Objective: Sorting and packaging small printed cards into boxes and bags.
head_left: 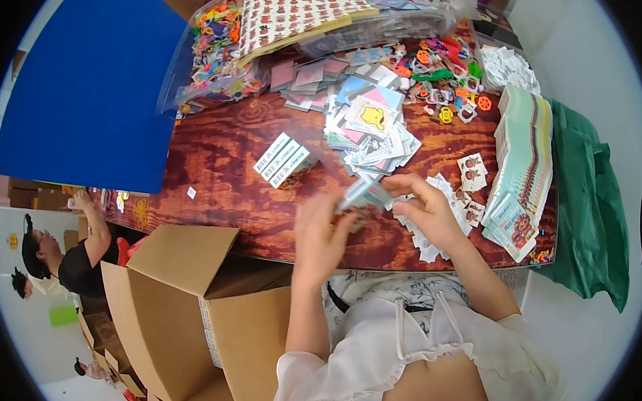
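Above the table's front edge, my two hands work at a small pale-green carton (pixel 366 193), blurred by motion. My left hand (pixel 319 233) is closed around its lower left side. My right hand (pixel 427 206) has thumb and curled fingers at the carton's right end. Just to the left stand three filled small cartons (pixel 285 161) side by side. Beyond my hands lies a heap of cards (pixel 373 127), with a yellow-figure card on top. White slips (pixel 434 238) and small printed cards (pixel 473 171) lie beside my right hand.
A long row of flattened cartons (pixel 518 159) lies right, beside a green bag (pixel 589 205). Colourful trinkets (pixel 448 73) and a plastic bin (pixel 216 52) stand at the back. An open cardboard box (pixel 165 323) is below left. A blue panel (pixel 90 83) rises left; a co-worker (pixel 75 254) sits beyond.
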`<state>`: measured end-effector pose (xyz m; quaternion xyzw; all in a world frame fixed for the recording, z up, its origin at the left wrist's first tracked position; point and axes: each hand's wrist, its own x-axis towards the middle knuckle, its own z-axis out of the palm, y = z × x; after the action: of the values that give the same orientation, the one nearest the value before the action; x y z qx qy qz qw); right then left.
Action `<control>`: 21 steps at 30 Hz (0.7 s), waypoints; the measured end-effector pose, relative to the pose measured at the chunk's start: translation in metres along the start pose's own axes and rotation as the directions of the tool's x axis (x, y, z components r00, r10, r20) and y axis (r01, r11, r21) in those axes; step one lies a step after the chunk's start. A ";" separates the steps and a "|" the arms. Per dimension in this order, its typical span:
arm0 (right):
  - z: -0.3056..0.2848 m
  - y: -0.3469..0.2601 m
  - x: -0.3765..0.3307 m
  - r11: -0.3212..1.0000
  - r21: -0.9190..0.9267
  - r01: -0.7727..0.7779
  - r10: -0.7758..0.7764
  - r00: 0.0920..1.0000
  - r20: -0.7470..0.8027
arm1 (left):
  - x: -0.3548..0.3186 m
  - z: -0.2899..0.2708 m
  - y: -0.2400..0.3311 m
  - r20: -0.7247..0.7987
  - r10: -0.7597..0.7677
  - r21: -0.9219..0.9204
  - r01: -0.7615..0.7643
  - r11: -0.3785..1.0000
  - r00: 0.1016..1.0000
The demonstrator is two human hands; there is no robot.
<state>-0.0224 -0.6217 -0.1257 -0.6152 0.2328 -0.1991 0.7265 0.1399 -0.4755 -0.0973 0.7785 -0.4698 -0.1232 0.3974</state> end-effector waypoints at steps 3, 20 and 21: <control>0.005 0.000 0.000 0.990 -0.130 0.047 -0.043 0.999 0.032 | 0.017 -0.025 -0.013 -0.203 0.072 0.277 -0.013 0.961 0.977; -0.085 -0.020 -0.085 0.981 -0.189 -0.047 -0.014 0.951 -0.310 | 0.083 -0.025 -0.085 -0.044 -0.042 0.523 0.059 0.850 0.998; -0.096 -0.020 -0.093 0.962 -0.269 -0.046 -0.062 0.924 -0.378 | 0.086 -0.026 -0.095 -0.048 0.000 0.524 0.026 0.852 0.999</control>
<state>-0.1537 -0.6486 -0.1102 -0.6595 0.3930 -0.2842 0.5743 0.2604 -0.5109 -0.1338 0.8632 -0.4710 0.0248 0.1803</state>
